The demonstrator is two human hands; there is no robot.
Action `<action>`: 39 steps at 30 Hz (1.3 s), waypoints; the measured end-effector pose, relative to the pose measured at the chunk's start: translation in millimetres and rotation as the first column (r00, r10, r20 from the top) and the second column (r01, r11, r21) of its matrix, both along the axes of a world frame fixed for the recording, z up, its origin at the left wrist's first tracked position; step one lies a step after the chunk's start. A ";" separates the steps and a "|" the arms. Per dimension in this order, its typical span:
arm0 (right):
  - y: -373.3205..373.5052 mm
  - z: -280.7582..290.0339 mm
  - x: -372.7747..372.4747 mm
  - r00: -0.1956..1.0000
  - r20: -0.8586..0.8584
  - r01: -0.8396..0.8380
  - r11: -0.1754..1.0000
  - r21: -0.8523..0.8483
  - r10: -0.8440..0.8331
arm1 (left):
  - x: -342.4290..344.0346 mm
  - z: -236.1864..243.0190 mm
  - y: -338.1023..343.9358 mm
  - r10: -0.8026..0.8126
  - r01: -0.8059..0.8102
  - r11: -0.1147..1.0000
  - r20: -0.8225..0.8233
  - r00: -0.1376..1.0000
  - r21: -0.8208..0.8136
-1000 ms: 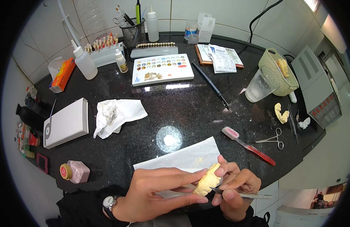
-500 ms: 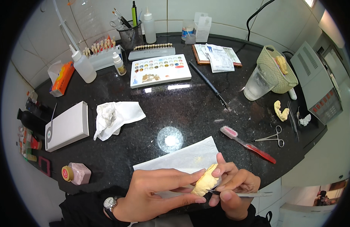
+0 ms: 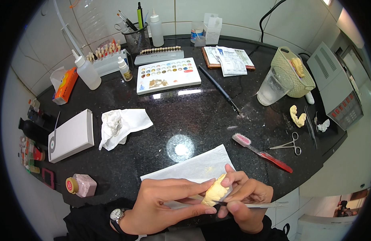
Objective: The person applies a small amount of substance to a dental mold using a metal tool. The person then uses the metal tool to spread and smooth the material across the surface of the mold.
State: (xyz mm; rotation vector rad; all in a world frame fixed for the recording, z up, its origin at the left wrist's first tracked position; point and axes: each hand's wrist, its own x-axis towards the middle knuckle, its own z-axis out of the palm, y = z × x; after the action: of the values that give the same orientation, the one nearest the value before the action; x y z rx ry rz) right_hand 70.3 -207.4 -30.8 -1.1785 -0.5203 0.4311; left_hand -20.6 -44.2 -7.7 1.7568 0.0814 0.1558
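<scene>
Cream dental cast [image 3: 213, 193] pinched, lower centre.
Left hand [image 3: 155, 204] nearly closed on it; right hand [image 3: 249, 197] curled round thin metal tool [image 3: 261, 205]. Paper sheet [image 3: 189, 169] just beyond, toothbrush [image 3: 261, 154] right of centre; upper right, cup [image 3: 273, 87] partly blocks basket [image 3: 302, 89] from here.

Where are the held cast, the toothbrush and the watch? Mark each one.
Held cast [image 3: 214, 193]: head view, on its yellow side between the hands.
Toothbrush [image 3: 262, 154]: head view, on the handle.
Watch [image 3: 115, 215]: head view, on the dial.
</scene>
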 end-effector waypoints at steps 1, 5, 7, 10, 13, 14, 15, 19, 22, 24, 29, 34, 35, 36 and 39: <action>0.4 -1.1 -0.2 1.000 -0.006 0.016 0.999 0.041 -0.016 | 0.3 1.3 -0.1 -0.003 0.003 1.000 -0.005 1.000 -0.006; 0.7 -4.6 1.6 0.999 -0.011 0.038 0.995 0.092 -0.037 | 0.4 4.1 -0.3 -0.016 0.016 1.000 -0.014 1.000 -0.009; 0.8 -4.6 1.7 0.999 0.000 0.033 0.997 0.074 -0.033 | 0.3 2.0 -0.4 -0.009 0.009 1.000 -0.005 1.000 -0.025; 0.4 -3.9 2.5 0.999 0.032 0.021 0.998 0.059 -0.023 | -0.1 0.9 0.5 -0.022 0.022 1.000 -0.008 1.000 -0.014; 0.3 -3.8 2.8 0.999 0.032 0.017 0.998 0.057 -0.019 | 0.1 3.4 0.8 -0.022 0.022 1.000 -0.033 0.999 -0.011; 1.3 -4.6 1.6 0.999 0.011 0.035 0.997 0.073 -0.036 | 0.1 2.9 0.6 -0.020 0.020 1.000 -0.027 0.999 -0.016; 1.9 -5.2 1.0 0.999 -0.010 0.053 0.995 0.088 -0.052 | 0.1 1.9 0.0 -0.018 0.017 1.000 -0.020 1.000 -0.021; 2.8 -4.2 2.3 0.999 0.000 0.042 0.996 0.081 -0.042 | -0.1 1.2 -1.1 -0.007 0.006 0.999 -0.011 1.000 -0.034; 2.0 -3.1 3.1 0.999 0.012 0.034 0.997 0.062 -0.034 | -0.6 0.3 -0.8 -0.015 0.014 1.000 -0.008 1.000 -0.023; 0.6 -3.2 3.4 0.999 0.022 0.026 0.998 0.050 -0.027 | -0.4 0.5 -1.3 -0.015 0.015 0.999 -0.008 1.000 -0.031; -0.6 -2.4 3.7 0.999 0.032 -0.026 1.000 -0.014 0.026 | -0.3 -0.3 -0.1 -0.010 0.010 0.999 -0.017 1.000 -0.034; 1.3 -4.4 3.0 1.000 -0.029 0.013 0.995 0.101 -0.010 | 0.5 3.2 -1.3 -0.028 0.028 0.999 0.007 1.000 -0.020; -0.5 -4.6 4.2 0.999 -0.033 -0.015 0.997 0.080 0.017 | 0.2 2.7 -1.6 -0.018 0.017 0.999 -0.002 1.000 -0.033; -1.0 -4.6 4.5 0.999 -0.037 -0.032 0.997 0.069 0.034 | 0.1 2.0 -1.8 -0.007 0.006 0.999 -0.012 1.000 -0.045; -1.8 -4.1 4.7 0.998 -0.047 -0.048 0.998 0.050 0.050 | 0.1 0.3 -1.5 -0.001 0.000 0.999 -0.029 1.000 -0.054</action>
State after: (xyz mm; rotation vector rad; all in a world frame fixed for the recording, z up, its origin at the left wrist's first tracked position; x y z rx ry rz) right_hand 75.0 -209.2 -34.9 -1.1077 -0.5159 0.4854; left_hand -20.5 -45.7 -7.4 1.7051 0.1050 0.1267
